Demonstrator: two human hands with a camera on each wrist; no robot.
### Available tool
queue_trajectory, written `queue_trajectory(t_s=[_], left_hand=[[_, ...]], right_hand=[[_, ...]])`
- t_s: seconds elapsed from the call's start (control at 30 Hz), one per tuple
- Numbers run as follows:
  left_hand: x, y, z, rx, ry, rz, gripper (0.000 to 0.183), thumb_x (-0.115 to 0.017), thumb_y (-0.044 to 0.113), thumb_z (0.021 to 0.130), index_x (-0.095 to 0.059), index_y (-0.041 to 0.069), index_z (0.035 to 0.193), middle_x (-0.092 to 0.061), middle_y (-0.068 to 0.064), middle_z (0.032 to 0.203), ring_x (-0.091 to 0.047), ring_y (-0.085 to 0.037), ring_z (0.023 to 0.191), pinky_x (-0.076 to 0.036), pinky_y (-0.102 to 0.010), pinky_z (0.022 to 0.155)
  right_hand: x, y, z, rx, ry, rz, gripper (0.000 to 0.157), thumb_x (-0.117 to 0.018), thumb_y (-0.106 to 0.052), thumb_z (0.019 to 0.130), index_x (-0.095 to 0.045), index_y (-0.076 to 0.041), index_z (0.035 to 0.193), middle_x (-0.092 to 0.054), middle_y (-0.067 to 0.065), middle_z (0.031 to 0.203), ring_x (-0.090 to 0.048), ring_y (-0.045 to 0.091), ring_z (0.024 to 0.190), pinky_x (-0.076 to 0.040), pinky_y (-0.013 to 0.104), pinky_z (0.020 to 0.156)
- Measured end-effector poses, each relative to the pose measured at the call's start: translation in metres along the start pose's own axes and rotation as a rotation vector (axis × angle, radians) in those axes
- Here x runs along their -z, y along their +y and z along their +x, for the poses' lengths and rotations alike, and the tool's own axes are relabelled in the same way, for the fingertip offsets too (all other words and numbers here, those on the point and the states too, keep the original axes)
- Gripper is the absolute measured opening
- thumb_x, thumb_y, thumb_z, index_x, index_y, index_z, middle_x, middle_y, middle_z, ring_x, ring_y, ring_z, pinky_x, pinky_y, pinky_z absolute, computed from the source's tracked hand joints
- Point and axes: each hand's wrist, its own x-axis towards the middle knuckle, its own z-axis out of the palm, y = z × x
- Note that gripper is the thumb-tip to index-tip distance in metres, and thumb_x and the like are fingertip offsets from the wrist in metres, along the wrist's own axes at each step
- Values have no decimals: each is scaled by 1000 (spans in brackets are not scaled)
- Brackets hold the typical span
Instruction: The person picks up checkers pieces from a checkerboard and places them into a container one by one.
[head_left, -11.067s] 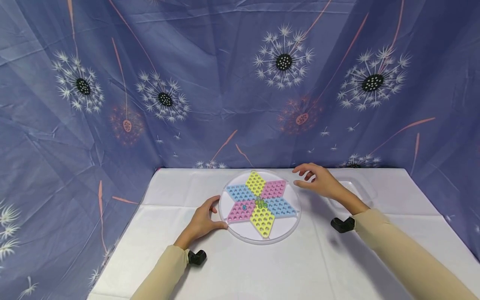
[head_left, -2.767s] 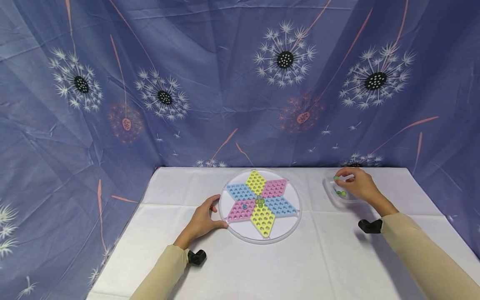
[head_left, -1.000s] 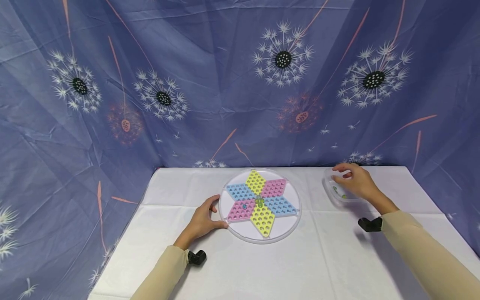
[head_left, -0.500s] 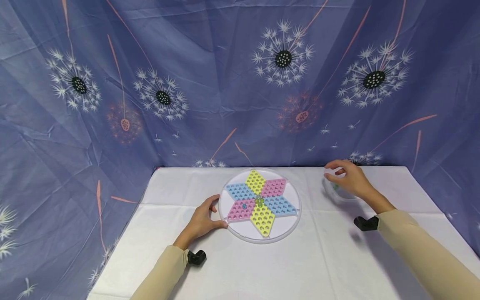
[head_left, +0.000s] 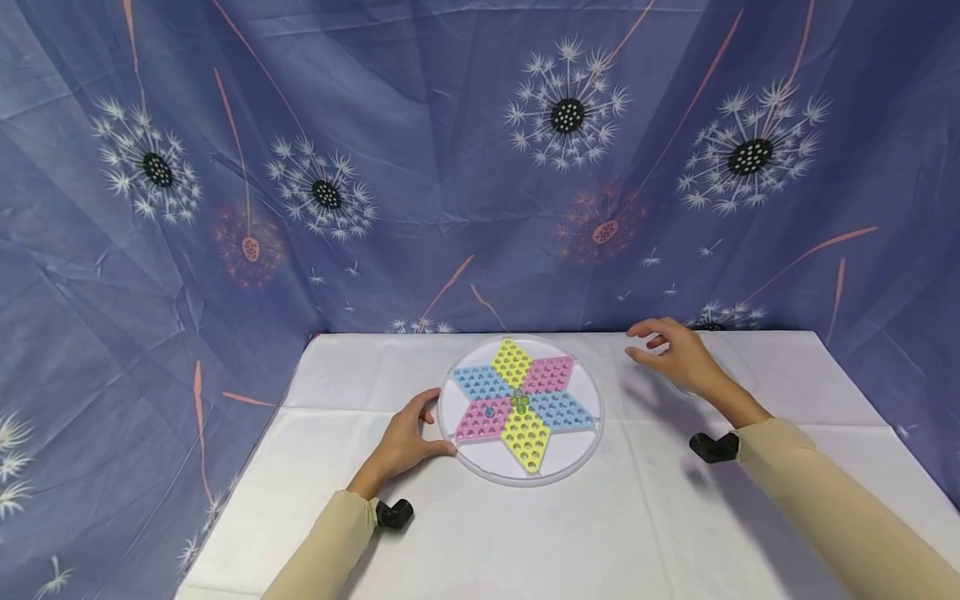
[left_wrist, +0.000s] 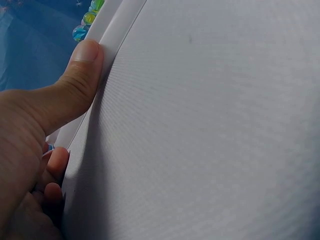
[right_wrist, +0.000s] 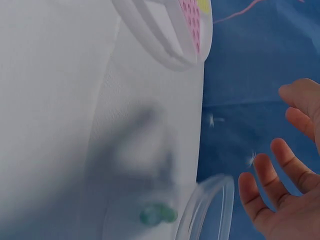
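A round white Chinese checkers board (head_left: 468, 462) with a six-pointed star lies at the middle of the table. Green marbles (head_left: 520, 403) cluster at its centre, and a blue marble (head_left: 490, 412) sits in the left pink section. My left hand (head_left: 405, 433) grips the board's left edge; in the left wrist view the thumb (left_wrist: 82, 67) presses the rim. To the right of the board, above the table, my right hand (head_left: 678, 354) has its fingers apart with nothing between them. Behind it stands a clear plastic box (right_wrist: 227, 200), largely hidden in the head view, with green marbles (right_wrist: 158, 214) in it.
A white cloth (head_left: 555, 542) covers the table. Blue dandelion-printed fabric (head_left: 435, 167) hangs behind and at the sides, close to the table's back edge.
Some 3 seconds ago my right hand held a green marble over the box; it has let go and moved left toward the board. One marble fewer sits at the board's centre than 11 seconds ago.
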Motion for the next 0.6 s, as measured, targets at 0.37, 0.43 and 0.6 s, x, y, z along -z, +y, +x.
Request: queue_trajectory(t_s=[0.37,0.43,0.6], left_hand=[[0,-3,0,-3,0,2,106,-98,30,68,-42,8,156,-55,-2,100,-49,-19,92,-38,-40,90],[0,-3,0,-5,-1,0,106,-98,30,68,-42,8,155,-55,-3,100,-49,-19,92,-38,-40,90],[0,-4,2,-8,-3,-4,107,-98,30,68,-42,9,156,-55,-2,100,-49,-20,92,-38,-40,90]], right_hand=[[-28,-15,9,61,-18,52,27,-77,-20,94,-71,-12,119,-62,16,119,-66,40,100,-57,47,76],[-33,-18,10,72,-23,61,27,-78,-19,93,-71,-13,119,-63,15,117,-67,39,99,-57,45,76],[-48,-27,13,81,-52,91,28,-78,-18,93,-71,-12,120,-63,16,117,-66,37,99,-58,42,76]])
